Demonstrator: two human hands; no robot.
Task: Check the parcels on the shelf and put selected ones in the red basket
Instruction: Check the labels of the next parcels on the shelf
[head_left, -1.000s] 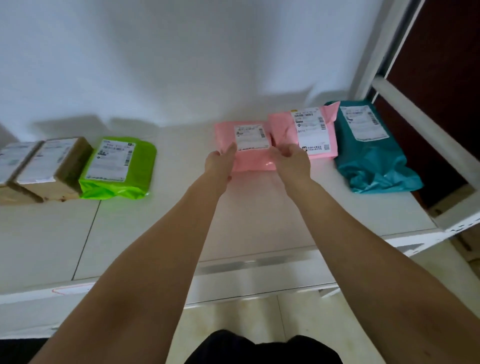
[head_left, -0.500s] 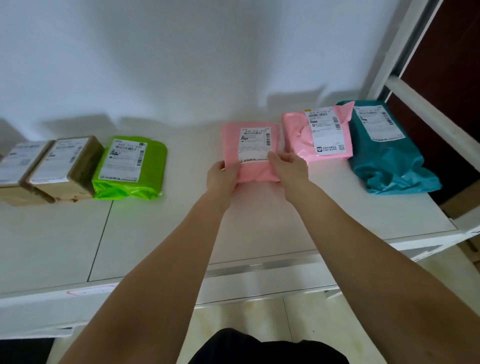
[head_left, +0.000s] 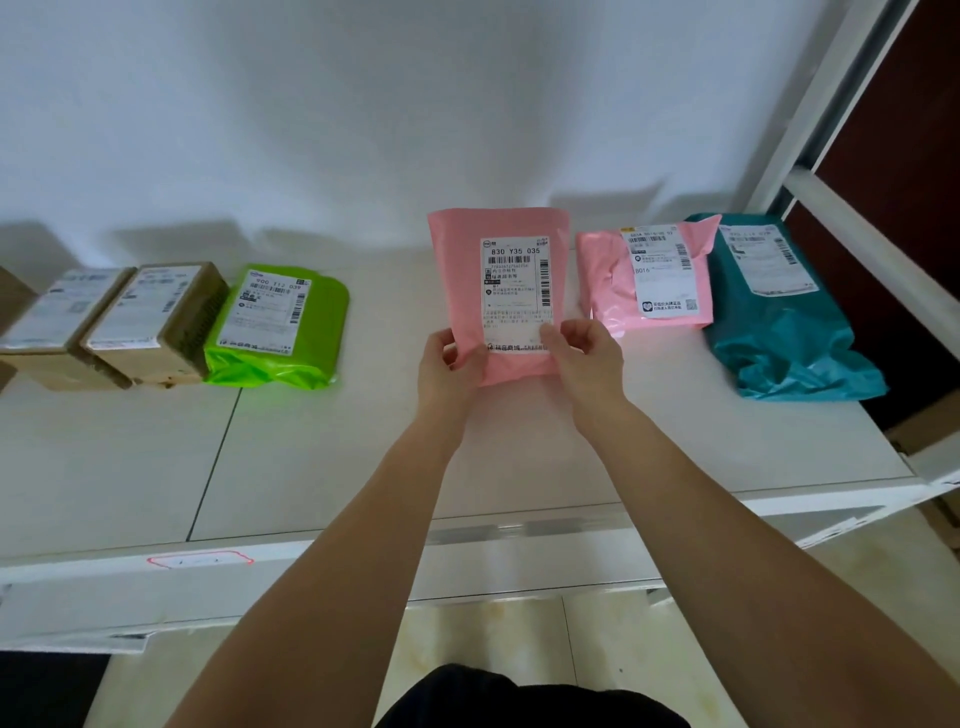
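I hold a flat pink parcel (head_left: 467, 270) upright above the white shelf (head_left: 363, 467), its white label facing me. My left hand (head_left: 448, 366) pinches its lower left corner and my right hand (head_left: 584, 358) pinches its lower right corner. On the shelf to the right lie a second pink parcel (head_left: 608, 291) and a teal parcel (head_left: 779, 332). To the left lie a green parcel (head_left: 317, 332) and two brown boxes (head_left: 192, 322) (head_left: 52, 332). No red basket is in view.
A white wall backs the shelf. A white upright post (head_left: 810, 104) and a rail (head_left: 872, 234) frame its right end, with a dark panel behind. A red-edged tag (head_left: 200, 561) sits on the shelf's front edge. Tiled floor lies below.
Both hands lifted the pink parcel off the shelf and tipped it upright toward me, so that its label now faces the camera.
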